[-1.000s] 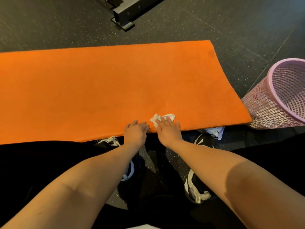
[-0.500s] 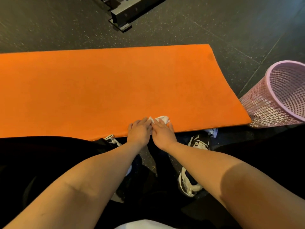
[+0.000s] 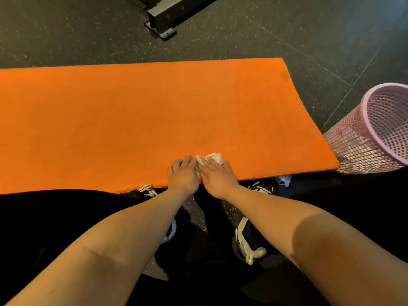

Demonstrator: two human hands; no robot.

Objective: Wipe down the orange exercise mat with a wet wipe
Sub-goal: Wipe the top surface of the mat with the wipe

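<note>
The orange exercise mat (image 3: 136,115) lies flat on the dark floor and runs off the left edge of the view. A bunched white wet wipe (image 3: 213,157) sits on the mat near its front edge. My right hand (image 3: 217,176) lies over the wipe, its fingers curled on it, so most of the wipe is hidden. My left hand (image 3: 183,173) rests flat on the mat right beside it. Its fingertips touch the wipe's left edge.
A pink mesh waste basket (image 3: 375,133) stands at the mat's right front corner. A dark metal equipment base (image 3: 163,18) sits on the floor beyond the mat. My shoes (image 3: 249,244) and black-clad legs are at the front edge, with a scrap of white (image 3: 283,180) under it.
The wipe went from spread flat under my right hand to bunched up. My two hands have closed in against each other on it. The camera tilted, so the mat sits lower in view.
</note>
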